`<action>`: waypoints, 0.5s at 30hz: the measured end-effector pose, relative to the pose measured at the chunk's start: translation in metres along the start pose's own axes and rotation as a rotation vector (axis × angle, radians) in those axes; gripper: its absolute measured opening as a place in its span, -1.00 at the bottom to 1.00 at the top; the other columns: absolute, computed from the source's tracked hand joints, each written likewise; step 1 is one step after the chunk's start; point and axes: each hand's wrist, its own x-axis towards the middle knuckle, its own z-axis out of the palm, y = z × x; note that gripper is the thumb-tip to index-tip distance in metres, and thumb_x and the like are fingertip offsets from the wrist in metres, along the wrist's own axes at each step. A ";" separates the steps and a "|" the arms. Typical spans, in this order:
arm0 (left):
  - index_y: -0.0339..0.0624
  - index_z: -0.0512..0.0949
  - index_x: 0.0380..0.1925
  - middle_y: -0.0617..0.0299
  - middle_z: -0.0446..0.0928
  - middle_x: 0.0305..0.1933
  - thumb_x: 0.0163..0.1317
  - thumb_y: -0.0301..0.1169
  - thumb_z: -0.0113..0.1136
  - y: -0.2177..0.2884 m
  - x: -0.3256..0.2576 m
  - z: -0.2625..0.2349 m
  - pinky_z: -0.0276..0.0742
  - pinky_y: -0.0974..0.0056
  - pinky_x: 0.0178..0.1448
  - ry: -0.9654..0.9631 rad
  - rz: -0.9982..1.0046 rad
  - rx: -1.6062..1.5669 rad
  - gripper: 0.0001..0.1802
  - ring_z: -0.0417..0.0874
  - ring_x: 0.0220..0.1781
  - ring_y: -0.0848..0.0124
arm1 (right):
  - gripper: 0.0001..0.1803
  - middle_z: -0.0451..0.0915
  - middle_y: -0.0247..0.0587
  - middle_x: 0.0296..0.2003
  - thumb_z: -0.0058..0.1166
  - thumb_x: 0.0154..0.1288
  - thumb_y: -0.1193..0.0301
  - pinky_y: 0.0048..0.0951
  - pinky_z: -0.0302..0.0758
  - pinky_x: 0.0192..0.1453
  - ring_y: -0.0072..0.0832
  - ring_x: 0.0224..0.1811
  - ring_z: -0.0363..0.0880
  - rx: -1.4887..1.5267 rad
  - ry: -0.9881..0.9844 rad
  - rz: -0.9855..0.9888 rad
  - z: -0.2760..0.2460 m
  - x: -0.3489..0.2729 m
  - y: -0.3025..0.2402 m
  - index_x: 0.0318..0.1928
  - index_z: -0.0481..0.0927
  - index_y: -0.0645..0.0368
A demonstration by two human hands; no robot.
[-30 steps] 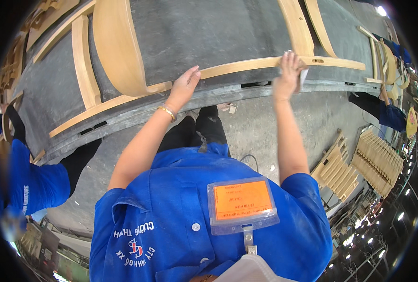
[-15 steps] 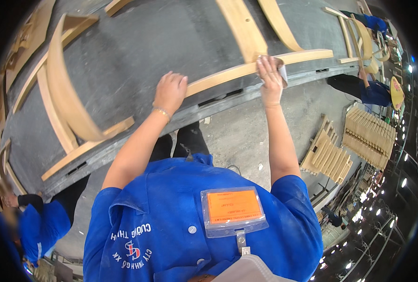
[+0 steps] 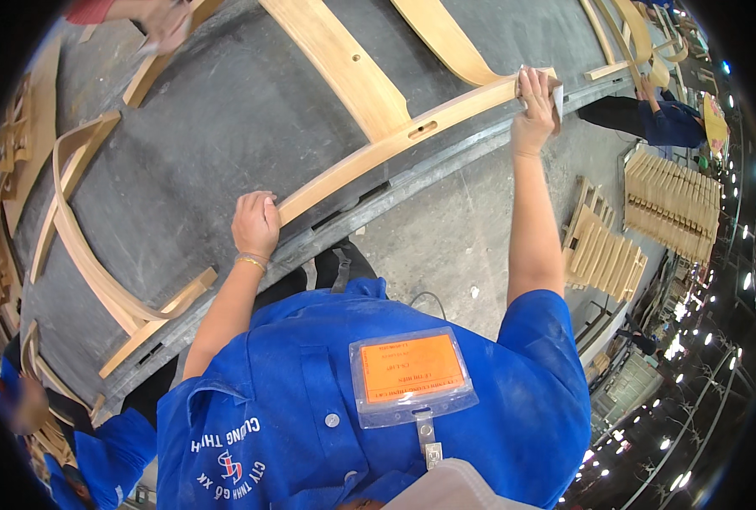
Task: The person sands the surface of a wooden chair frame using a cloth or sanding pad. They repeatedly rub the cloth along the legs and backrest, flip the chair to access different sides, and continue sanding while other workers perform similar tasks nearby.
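A pale wooden frame lies on the table in front of me, its long rail (image 3: 344, 176) running along the near edge. Two curved slats join the frame from the far side: a wide slat (image 3: 344, 64) with a small hole, and another slat (image 3: 446, 42) to its right. My left hand (image 3: 256, 223) is closed around the rail's left end. Near the right end, my right hand (image 3: 533, 115) presses a folded brown-and-white sheet, which looks like sandpaper (image 3: 557, 104), onto the rail. A slot (image 3: 423, 130) shows in the rail between my hands.
The dark grey table (image 3: 199, 170) carries a second curved wooden frame (image 3: 89, 246) at left. Another person's hand (image 3: 165, 25) works at the far left edge. Co-workers stand at lower left (image 3: 110, 450) and right (image 3: 675, 123). Stacked wooden parts (image 3: 671, 221) rest on the floor at right.
My right hand has slid with the sheet rightward to the rail's right end, uncovering the slot. My left hand still holds the left end. Another person's hand has come in at upper left.
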 end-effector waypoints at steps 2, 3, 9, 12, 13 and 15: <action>-0.19 0.70 -0.21 0.11 0.70 -0.06 0.47 -0.33 0.03 -0.001 0.001 0.001 0.58 0.01 0.17 -0.002 -0.002 -0.012 -0.72 0.64 0.08 0.04 | -0.12 0.60 -0.16 0.39 -0.05 0.04 0.91 -0.16 0.34 0.61 -0.14 0.58 0.40 0.007 0.027 0.115 0.008 -0.018 -0.023 0.37 0.66 -0.03; -0.20 0.70 -0.20 0.10 0.70 -0.06 0.48 -0.32 0.03 -0.001 0.001 0.001 0.58 0.00 0.17 -0.007 0.002 -0.009 -0.72 0.64 0.08 0.03 | -0.11 0.56 -0.15 0.42 -0.05 0.05 0.91 -0.15 0.32 0.62 -0.13 0.59 0.37 0.016 0.032 0.161 0.012 -0.030 -0.039 0.39 0.64 -0.04; -0.22 0.68 -0.09 0.01 0.68 0.01 0.53 -0.26 0.05 -0.007 0.004 0.004 0.51 -0.01 0.29 -0.076 -0.005 -0.107 -0.70 0.60 0.15 -0.04 | -0.08 0.40 -0.02 0.53 -0.02 0.06 0.86 0.04 0.11 0.70 0.05 0.67 0.18 0.083 -0.054 0.217 0.037 -0.110 -0.154 0.50 0.51 0.01; -0.23 0.67 0.00 -0.01 0.67 0.06 0.56 -0.25 0.05 -0.016 0.001 0.001 0.47 0.00 0.35 -0.037 0.060 -0.186 -0.68 0.57 0.20 -0.04 | -0.08 0.37 0.03 0.54 0.03 0.08 0.83 0.19 -0.01 0.72 0.12 0.68 0.12 0.122 -0.137 0.172 0.042 -0.143 -0.213 0.53 0.45 0.07; -0.22 0.67 0.03 -0.01 0.67 0.08 0.56 -0.25 0.05 -0.019 -0.004 -0.002 0.45 0.01 0.37 -0.008 0.061 -0.212 -0.68 0.56 0.21 -0.04 | -0.08 0.37 0.03 0.55 0.03 0.09 0.83 0.21 -0.01 0.71 0.12 0.68 0.12 0.121 -0.160 0.143 0.043 -0.152 -0.233 0.54 0.44 0.07; -0.22 0.65 0.08 -0.02 0.66 0.11 0.58 -0.24 0.04 -0.026 -0.016 -0.010 0.42 0.02 0.41 0.044 0.051 -0.257 -0.66 0.54 0.24 -0.03 | -0.11 0.35 0.02 0.56 0.07 0.14 0.79 0.25 -0.01 0.71 0.11 0.68 0.11 0.148 -0.228 0.108 0.046 -0.170 -0.273 0.54 0.42 0.09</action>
